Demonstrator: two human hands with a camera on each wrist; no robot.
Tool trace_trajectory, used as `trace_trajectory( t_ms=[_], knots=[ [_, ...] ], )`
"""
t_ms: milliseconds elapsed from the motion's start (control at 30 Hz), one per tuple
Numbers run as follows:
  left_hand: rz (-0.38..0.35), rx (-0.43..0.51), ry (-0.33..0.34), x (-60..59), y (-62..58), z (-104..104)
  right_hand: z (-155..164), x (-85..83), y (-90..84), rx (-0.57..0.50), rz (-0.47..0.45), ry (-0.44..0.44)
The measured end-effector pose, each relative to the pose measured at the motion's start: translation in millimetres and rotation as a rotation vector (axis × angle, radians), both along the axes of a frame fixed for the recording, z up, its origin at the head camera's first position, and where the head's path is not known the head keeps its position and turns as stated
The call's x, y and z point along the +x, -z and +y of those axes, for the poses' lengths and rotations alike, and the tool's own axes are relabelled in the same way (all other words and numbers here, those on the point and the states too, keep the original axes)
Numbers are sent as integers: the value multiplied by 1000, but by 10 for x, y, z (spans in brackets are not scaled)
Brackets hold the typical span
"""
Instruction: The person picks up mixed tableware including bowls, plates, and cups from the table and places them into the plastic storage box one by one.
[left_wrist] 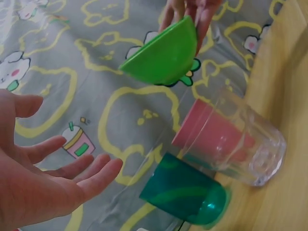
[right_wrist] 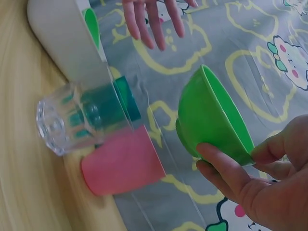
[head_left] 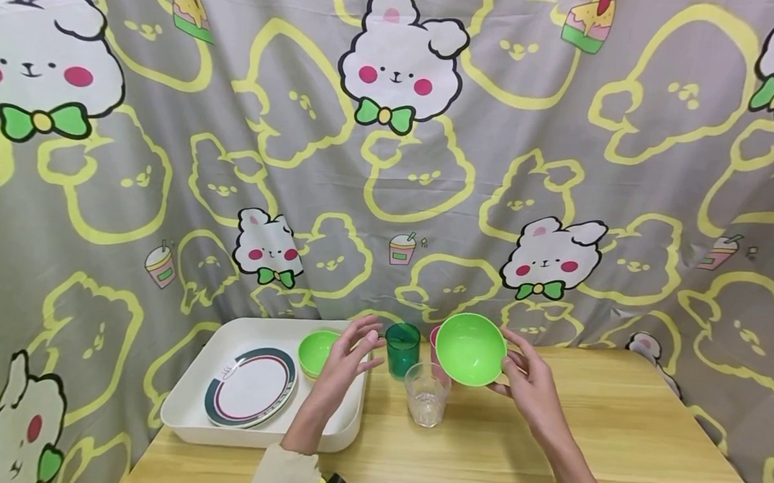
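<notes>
Tray: white plastic, left of the clear glass; holds a striped plate and a small green bowl.
Left hand: spread and empty, left of the glass.
Clear glass: ribbed, upright on the counter.
Green bowl: smooth plastic, tilted above-right of the glass.
Right hand: its grip pinches the bowl's rim.

Tabletop right half + front edge open; clear glass, green cup, pink cup block centre-back; tray fills left.

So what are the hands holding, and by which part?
The right hand grips the green bowl by its rim. The left hand holds nothing.
</notes>
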State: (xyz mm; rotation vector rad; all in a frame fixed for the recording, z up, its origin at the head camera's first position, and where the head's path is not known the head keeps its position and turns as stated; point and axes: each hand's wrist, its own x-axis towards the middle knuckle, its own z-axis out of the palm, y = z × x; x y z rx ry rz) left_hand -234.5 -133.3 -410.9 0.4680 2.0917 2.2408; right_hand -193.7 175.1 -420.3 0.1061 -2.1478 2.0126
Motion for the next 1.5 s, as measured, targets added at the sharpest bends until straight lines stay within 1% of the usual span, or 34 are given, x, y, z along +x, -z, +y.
trace_trajectory(
  t_ms=[133, 433, 633, 733, 967, 1200, 1500],
  knots=[
    [8, 6, 24, -5, 20, 70, -77, -7, 10, -9, 3, -4],
    [-12, 21, 68, 12, 60, 202, -212, -1, 38, -30, -6, -19],
    [-22, 7, 124, 28, 78, 272, -309, 7, 48, -48, -11, -39],
    [-36, -3, 138, 46, 94, 291, -360, 13, 62, -54, -24, -49],
    [-67, -19, 146, 78, 112, 298, -453, 15, 88, -69, -42, -58],
    [-71, -13, 158, 89, 134, 262, -528, 13, 109, -67, -42, -68],
    [-80, -20, 132, 102, 134, 223, -581, 11, 128, -64, -39, -71]
  ],
)
